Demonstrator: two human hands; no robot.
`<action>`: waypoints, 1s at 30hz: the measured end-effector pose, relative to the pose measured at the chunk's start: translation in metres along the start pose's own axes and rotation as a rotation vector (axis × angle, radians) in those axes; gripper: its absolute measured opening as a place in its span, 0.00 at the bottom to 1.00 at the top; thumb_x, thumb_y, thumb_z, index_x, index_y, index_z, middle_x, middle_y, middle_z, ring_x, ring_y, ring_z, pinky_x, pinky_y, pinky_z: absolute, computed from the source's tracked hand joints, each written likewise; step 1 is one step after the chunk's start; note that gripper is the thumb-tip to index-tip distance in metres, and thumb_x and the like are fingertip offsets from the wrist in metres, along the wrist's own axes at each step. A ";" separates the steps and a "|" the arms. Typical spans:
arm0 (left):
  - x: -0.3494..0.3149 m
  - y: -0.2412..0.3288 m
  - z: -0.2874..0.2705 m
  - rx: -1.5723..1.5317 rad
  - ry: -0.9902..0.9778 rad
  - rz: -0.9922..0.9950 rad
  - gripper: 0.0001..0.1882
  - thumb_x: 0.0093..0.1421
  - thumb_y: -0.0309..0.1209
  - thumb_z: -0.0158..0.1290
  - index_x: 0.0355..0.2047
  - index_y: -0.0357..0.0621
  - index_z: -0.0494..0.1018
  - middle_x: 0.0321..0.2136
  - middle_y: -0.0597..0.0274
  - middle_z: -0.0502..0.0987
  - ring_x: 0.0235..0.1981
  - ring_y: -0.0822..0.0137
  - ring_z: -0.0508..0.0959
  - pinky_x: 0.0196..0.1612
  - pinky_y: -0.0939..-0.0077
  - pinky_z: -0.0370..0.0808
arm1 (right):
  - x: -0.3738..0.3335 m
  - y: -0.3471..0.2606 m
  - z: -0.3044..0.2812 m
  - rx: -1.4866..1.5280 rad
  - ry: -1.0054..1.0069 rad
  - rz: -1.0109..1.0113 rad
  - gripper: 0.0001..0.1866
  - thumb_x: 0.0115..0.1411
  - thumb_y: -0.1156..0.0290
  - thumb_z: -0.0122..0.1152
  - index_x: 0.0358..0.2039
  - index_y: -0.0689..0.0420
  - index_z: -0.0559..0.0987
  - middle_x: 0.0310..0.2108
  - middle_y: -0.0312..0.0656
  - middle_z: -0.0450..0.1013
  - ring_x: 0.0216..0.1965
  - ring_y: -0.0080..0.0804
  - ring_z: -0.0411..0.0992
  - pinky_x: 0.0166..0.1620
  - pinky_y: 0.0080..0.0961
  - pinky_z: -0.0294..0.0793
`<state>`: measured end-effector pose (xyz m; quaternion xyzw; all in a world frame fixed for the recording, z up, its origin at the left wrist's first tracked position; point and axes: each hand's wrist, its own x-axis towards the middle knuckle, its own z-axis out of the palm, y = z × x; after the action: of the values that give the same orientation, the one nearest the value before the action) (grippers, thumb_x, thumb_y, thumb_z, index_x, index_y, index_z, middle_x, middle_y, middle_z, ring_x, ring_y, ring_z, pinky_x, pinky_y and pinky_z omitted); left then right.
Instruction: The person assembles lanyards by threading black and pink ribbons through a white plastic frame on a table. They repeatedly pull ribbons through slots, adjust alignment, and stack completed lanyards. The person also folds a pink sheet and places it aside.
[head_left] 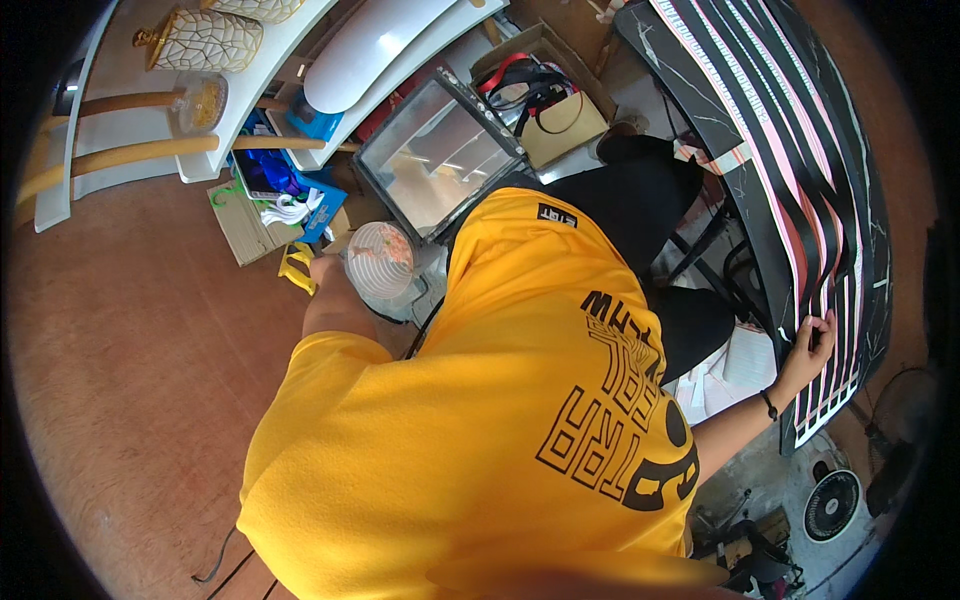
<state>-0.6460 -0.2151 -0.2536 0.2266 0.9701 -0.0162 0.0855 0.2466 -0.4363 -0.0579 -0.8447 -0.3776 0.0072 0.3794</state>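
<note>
My right hand (pixel 815 340) is at the edge of the black marble-patterned table on the right. Its fingers are closed in a pinch at one of the long black strips (pixel 785 215), which lie side by side with pink and white bands between them. Several strips bow up and overlap just beyond the hand. On the other side, my left hand (pixel 326 268) is stretched out low beside a yellow plastic thing with a looped frame (pixel 297 268). The left fingers are mostly hidden, so I cannot make out whether they grip it.
Near my left hand are a ribbed translucent round container (pixel 380 260), a glass-topped box (pixel 440 155) and a cardboard piece (pixel 250 225). A white shelf (pixel 270 60) holds patterned jars. An open carton (pixel 550 90) contains cords. At the lower right stands a fan (pixel 832 505).
</note>
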 end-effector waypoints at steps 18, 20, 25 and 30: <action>-0.005 -0.015 0.007 0.028 -0.079 -0.164 0.20 0.52 0.38 0.61 0.40 0.36 0.82 0.41 0.47 0.83 0.47 0.53 0.82 0.49 0.66 0.77 | 0.000 0.007 -0.002 0.056 -0.023 0.067 0.09 0.64 0.70 0.63 0.35 0.64 0.78 0.60 0.49 0.68 0.50 0.30 0.71 0.45 0.22 0.69; 0.002 -0.018 0.011 -0.003 -0.092 -0.180 0.20 0.52 0.38 0.61 0.41 0.36 0.81 0.41 0.47 0.83 0.47 0.52 0.82 0.49 0.66 0.77 | 0.001 0.005 -0.002 0.042 -0.018 0.070 0.09 0.64 0.70 0.63 0.35 0.64 0.78 0.60 0.49 0.68 0.49 0.29 0.71 0.44 0.22 0.69; 0.007 -0.011 0.018 0.053 -0.054 -0.181 0.19 0.55 0.34 0.59 0.45 0.38 0.79 0.41 0.52 0.83 0.45 0.55 0.83 0.45 0.63 0.79 | 0.000 0.009 -0.001 0.056 -0.020 0.054 0.09 0.64 0.70 0.63 0.35 0.64 0.78 0.60 0.48 0.69 0.48 0.28 0.71 0.43 0.21 0.69; -0.022 0.081 0.007 -0.242 0.193 0.236 0.16 0.51 0.31 0.56 0.39 0.36 0.78 0.41 0.43 0.80 0.45 0.47 0.80 0.49 0.58 0.75 | 0.001 0.006 0.002 -0.022 0.039 -0.026 0.07 0.59 0.70 0.66 0.34 0.59 0.80 0.58 0.50 0.71 0.52 0.40 0.72 0.50 0.30 0.70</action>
<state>-0.5898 -0.1524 -0.2558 0.3272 0.9355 0.1322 0.0201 0.2507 -0.4369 -0.0622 -0.8437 -0.3814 -0.0182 0.3774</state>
